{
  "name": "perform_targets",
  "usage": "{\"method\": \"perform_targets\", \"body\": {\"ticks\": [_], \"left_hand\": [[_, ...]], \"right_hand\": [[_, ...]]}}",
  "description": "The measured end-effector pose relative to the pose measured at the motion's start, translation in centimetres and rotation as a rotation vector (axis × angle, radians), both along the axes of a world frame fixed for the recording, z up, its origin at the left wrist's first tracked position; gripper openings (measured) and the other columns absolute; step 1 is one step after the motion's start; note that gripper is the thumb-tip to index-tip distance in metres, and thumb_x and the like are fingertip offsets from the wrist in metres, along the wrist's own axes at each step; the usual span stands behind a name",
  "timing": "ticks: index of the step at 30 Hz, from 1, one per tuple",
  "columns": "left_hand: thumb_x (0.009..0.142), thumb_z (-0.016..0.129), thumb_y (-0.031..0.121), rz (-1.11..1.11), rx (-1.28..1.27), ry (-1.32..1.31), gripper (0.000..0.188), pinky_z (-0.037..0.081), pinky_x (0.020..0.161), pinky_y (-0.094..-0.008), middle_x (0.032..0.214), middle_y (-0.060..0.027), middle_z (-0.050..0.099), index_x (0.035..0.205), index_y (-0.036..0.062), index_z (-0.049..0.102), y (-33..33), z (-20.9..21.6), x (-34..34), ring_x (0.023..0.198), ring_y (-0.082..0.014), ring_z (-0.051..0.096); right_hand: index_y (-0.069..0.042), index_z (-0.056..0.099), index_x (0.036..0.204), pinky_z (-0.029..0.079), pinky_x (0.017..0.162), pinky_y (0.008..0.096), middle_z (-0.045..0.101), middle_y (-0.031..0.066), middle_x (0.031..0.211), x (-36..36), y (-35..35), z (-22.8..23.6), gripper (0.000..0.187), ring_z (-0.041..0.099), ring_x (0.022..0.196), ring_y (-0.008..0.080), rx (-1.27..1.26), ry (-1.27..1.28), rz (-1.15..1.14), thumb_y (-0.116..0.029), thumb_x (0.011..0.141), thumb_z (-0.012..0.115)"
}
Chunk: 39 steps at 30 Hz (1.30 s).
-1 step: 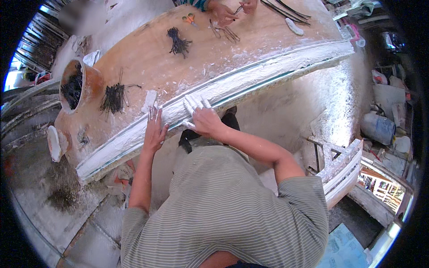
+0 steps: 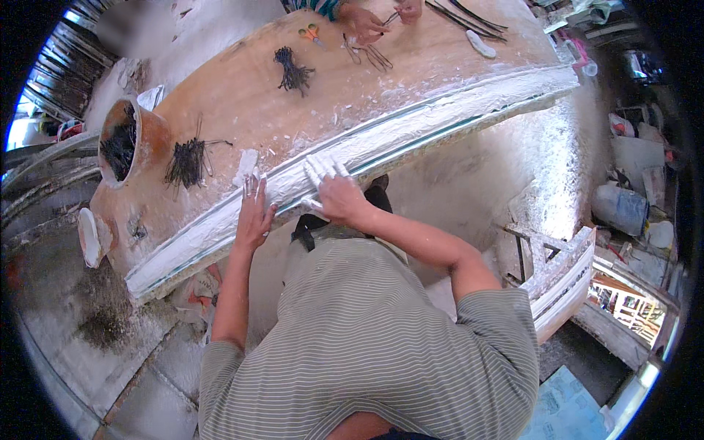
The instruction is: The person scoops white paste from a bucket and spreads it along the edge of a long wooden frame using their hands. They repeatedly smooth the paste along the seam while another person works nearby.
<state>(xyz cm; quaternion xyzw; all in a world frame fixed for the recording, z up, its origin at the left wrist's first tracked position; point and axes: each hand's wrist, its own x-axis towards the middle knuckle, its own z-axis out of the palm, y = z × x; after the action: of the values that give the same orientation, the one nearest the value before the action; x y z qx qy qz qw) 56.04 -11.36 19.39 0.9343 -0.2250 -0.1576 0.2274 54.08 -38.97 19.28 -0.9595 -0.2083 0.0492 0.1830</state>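
Note:
A long white strip that looks like wet plaster, with thin teal lines along it, runs along the near edge of a tan tabletop. My right hand lies palm down on the strip's middle, fingers spread and coated white, the thumb at its near edge. To its left, my left hand rests with outstretched, whitened fingertips on the strip, the thumb apart. Neither hand grips anything. Just beyond the left fingertips is a flat white lump on the tabletop. The undersides of both hands' fingers are hidden.
Bundles of dark wire-like pieces lie on the tabletop, near orange-handled scissors. At the left a tipped clay-coloured pot holds more dark strands. Another person's hands work at the far edge. A whitened wooden frame stands at right.
My right hand has shifted very slightly to the right along the white strip. My left hand stays in place.

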Motion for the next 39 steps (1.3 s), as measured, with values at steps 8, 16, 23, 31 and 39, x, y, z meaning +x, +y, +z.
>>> {"method": "perform_targets", "body": {"ticks": [8, 16, 23, 31, 39], "left_hand": [[0.099, 0.054, 0.030, -0.032, -0.057, -0.068, 0.070, 0.017, 0.123, -0.0473, 0.162, -0.0289, 0.016, 0.156, 0.0001, 0.025, -0.6, 0.7, 2.7, 0.152, -0.0417, 0.012], [0.100, 0.053, 0.035, -0.248, -0.009, 0.180, 0.068, 0.026, 0.120, -0.0460, 0.161, -0.0267, 0.023, 0.156, 0.0059, 0.027, -1.4, 1.3, 4.1, 0.149, -0.0414, 0.024], [0.102, 0.046, 0.043, -0.521, 0.111, 0.156, 0.067, 0.025, 0.121, -0.0448, 0.161, -0.0235, 0.026, 0.156, 0.0077, 0.027, -1.1, 1.1, 6.4, 0.149, -0.0396, 0.025], [0.102, 0.045, 0.044, -0.671, -0.003, 0.123, 0.070, 0.017, 0.124, -0.0445, 0.163, -0.0253, 0.018, 0.157, 0.0050, 0.024, -6.6, -1.2, 8.2, 0.152, -0.0392, 0.015], [0.102, 0.043, 0.046, -0.728, -0.057, 0.192, 0.073, 0.015, 0.125, -0.0429, 0.163, -0.0269, 0.013, 0.157, 0.0033, 0.022, -14.3, -0.8, 10.2, 0.152, -0.0395, 0.014]], "right_hand": [[0.011, 0.061, 0.120, 0.017, 0.119, 0.0597, 0.059, 0.0299, 0.125, 2.1, -8.4, 2.3, 0.074, 0.053, 0.124, 0.0430, -0.215, 0.211, -0.489, -0.057, 0.098, 0.043], [0.009, 0.070, 0.101, 0.046, 0.099, 0.0555, 0.064, 0.0314, 0.105, 0.5, 1.2, -0.6, 0.065, 0.064, 0.102, 0.0428, 0.030, 0.053, -0.379, -0.051, 0.099, 0.046], [0.010, 0.064, 0.122, 0.034, 0.113, 0.0534, 0.055, 0.0352, 0.132, 4.6, 0.1, 0.1, 0.078, 0.051, 0.129, 0.0453, 0.013, 0.433, -0.632, -0.060, 0.100, 0.037], [0.012, 0.064, 0.115, 0.034, 0.110, 0.0597, 0.057, 0.0360, 0.126, 7.0, -23.2, -4.7, 0.071, 0.053, 0.123, 0.0499, -0.182, 0.057, -0.917, -0.052, 0.102, 0.037], [0.014, 0.049, 0.136, 0.003, 0.121, 0.0594, 0.031, 0.0354, 0.154, 6.5, -15.0, 1.7, 0.081, 0.015, 0.150, 0.0467, 0.006, 0.310, -0.884, -0.057, 0.101, 0.035]]}}
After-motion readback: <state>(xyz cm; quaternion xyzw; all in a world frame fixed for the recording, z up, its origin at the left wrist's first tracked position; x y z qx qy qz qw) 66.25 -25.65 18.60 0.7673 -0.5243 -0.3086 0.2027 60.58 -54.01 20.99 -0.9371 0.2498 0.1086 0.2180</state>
